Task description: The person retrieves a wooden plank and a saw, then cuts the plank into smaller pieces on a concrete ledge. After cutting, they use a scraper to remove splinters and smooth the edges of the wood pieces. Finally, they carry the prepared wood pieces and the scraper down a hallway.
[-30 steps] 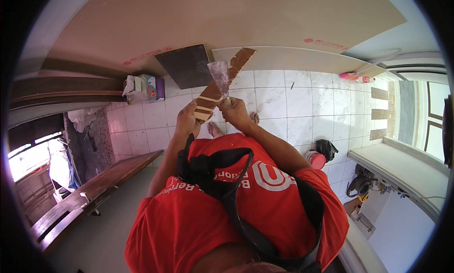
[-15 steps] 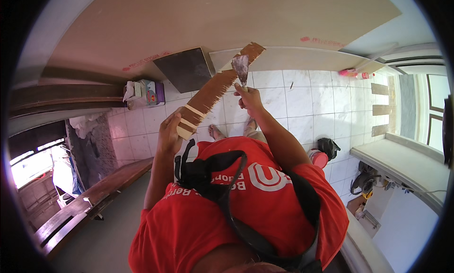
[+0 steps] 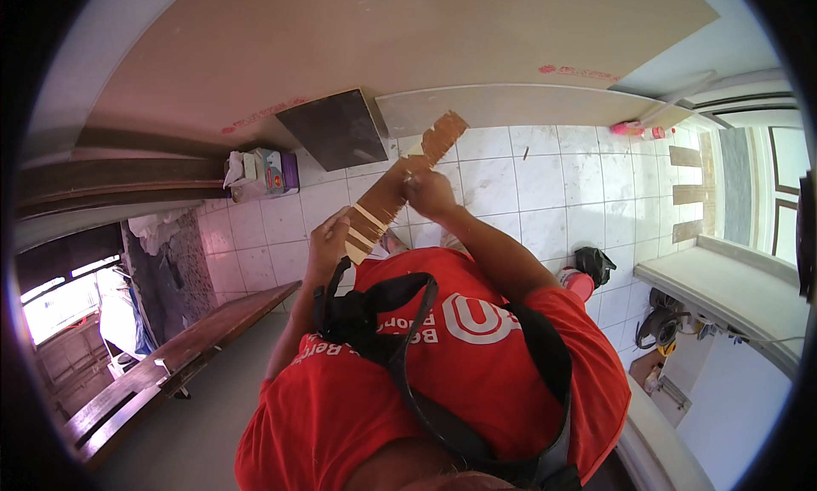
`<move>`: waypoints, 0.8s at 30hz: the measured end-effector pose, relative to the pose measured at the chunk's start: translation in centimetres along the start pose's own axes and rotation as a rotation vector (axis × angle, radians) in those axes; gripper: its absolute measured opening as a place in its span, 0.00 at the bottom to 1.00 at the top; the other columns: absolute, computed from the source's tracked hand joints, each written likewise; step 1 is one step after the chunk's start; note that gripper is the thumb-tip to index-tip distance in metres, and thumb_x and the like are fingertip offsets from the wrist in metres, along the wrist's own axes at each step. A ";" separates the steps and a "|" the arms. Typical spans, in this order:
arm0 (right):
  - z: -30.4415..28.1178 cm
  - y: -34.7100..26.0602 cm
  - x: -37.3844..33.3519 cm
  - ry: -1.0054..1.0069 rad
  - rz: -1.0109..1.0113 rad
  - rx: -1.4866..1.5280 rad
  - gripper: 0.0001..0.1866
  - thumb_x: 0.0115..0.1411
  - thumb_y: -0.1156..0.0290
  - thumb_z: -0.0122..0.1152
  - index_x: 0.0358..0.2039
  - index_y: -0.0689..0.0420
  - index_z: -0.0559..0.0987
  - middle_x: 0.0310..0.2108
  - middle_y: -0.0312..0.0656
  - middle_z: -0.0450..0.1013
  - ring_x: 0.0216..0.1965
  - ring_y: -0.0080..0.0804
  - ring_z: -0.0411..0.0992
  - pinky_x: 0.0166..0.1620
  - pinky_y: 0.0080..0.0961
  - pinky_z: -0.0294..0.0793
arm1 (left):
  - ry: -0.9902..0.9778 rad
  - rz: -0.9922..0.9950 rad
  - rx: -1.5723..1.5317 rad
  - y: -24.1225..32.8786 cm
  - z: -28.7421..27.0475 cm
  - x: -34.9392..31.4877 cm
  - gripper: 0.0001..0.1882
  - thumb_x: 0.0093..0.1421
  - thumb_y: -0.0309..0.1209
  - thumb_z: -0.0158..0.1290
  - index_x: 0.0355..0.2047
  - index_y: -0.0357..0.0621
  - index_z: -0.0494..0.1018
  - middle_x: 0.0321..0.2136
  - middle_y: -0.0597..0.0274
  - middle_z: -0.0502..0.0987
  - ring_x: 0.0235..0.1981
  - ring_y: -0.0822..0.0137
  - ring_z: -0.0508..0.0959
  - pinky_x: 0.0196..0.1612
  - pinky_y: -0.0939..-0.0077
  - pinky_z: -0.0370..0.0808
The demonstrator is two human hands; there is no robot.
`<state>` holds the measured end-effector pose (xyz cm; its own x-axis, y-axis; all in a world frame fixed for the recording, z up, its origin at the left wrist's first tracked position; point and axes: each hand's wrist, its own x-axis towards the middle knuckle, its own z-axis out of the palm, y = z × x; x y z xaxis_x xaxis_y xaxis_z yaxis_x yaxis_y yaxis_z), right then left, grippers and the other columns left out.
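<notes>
My left hand grips the lower end of a long brown wood strip, thin, with a splintered edge and pale bands across it. The strip slants up and away to the right in front of my body. My right hand is closed over the strip's middle, at its ragged edge. It holds a putty knife, clearly seen half a second earlier; its blade is now hard to make out against the wood.
A large brown board spans the far side, with a dark square panel in front. Boxes stand on white floor tiles to the left. At right are a red bucket, a black bag and a pale counter.
My right hand has come down and left onto the strip, and the putty knife's blade has dropped from plain sight. The strip and my left hand have shifted slightly toward my body and right.
</notes>
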<state>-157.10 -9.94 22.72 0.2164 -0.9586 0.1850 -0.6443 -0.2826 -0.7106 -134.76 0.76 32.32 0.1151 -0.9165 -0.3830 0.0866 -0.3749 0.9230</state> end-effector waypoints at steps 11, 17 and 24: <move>-0.2 1.7 -1.4 -0.180 0.614 0.565 0.22 0.59 0.54 0.65 0.18 0.60 0.75 0.12 0.42 0.70 0.14 0.33 0.70 0.20 0.33 0.70 | 0.027 0.062 -0.122 -0.7 -1.1 1.7 0.22 0.69 0.32 0.46 0.57 0.28 0.67 0.42 0.52 0.79 0.35 0.63 0.82 0.36 0.69 0.82; 0.4 1.5 0.0 -0.215 0.689 0.840 0.21 0.60 0.56 0.64 0.23 0.62 0.77 0.13 0.37 0.70 0.13 0.22 0.69 0.14 0.22 0.65 | -0.042 0.009 -0.065 -0.2 -0.6 1.6 0.21 0.70 0.32 0.46 0.57 0.28 0.68 0.46 0.56 0.78 0.45 0.71 0.77 0.48 0.76 0.75; 2.5 4.7 -0.9 -0.007 0.160 0.335 0.12 0.57 0.67 0.60 0.29 0.65 0.76 0.22 0.51 0.76 0.18 0.43 0.73 0.23 0.36 0.71 | 0.004 -0.075 -0.041 0.4 1.2 0.8 0.21 0.70 0.33 0.47 0.56 0.27 0.69 0.47 0.54 0.78 0.48 0.70 0.77 0.51 0.77 0.74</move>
<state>-158.50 -10.29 17.48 0.1382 -0.9892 0.0496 -0.3950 -0.1010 -0.9131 -135.87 -0.25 32.42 0.1110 -0.8855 -0.4511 0.1356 -0.4362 0.8896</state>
